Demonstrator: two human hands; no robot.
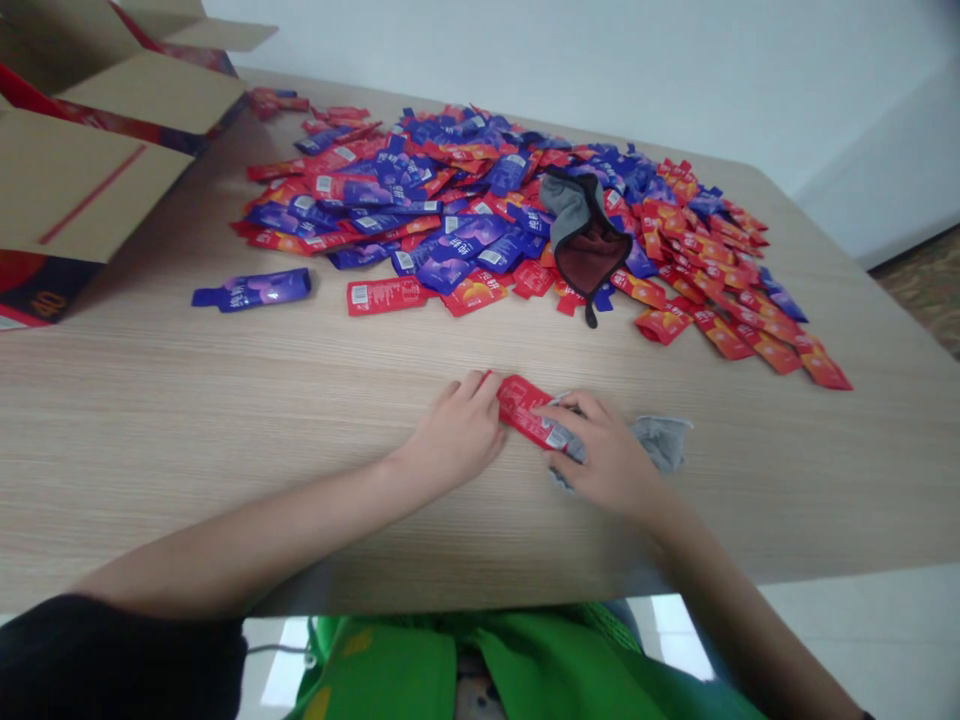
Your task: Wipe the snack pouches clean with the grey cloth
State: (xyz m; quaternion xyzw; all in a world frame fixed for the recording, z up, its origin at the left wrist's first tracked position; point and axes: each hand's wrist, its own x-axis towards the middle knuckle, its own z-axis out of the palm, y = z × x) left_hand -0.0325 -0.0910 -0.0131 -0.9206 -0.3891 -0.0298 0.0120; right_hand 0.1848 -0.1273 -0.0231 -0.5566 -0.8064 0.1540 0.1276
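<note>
A red sachet [525, 408] with white print and a barcode lies slanted between my two hands near the front of the table. My left hand [463, 425] is closed, its fingers pinching the sachet's far left end. My right hand [604, 450] presses a grey cloth [664, 442] against the sachet's right end, with thumb and fingers on either side. Part of the cloth is hidden under that hand and sticks out to its right. Beyond my hands, a single purple sachet [259, 290] lies apart on the left.
A large heap of red, orange and purple sachets [450, 235] spreads across the back of the wooden table [225, 430]. On the heap rests a grey and dark-red face mask or pouch [589, 250]. An open cardboard box [82, 185] stands at the back left, flaps outward.
</note>
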